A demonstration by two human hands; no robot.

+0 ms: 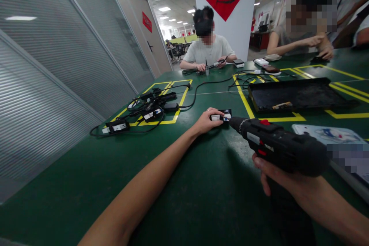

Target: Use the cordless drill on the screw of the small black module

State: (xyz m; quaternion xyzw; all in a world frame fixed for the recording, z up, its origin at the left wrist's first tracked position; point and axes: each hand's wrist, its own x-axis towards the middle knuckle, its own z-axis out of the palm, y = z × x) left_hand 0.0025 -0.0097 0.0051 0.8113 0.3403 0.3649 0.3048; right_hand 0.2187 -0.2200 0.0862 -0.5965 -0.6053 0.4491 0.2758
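My left hand [206, 122] reaches forward across the green table [184, 184] and pinches a small black power adapter with a white label [221, 116], holding it down on the surface. My right hand [276, 178] is wrapped round the grip of a black cordless electric screwdriver with red buttons [273, 144]. The screwdriver's nose points left at the adapter and touches or nearly touches its right end.
A heap of black adapters with cables [147, 109] lies at the left inside yellow tape lines. A black tray [296, 96] sits at the right, a white-and-blue box [328, 134] nearer. Two other people work at the table's far side. A glass partition runs along the left.
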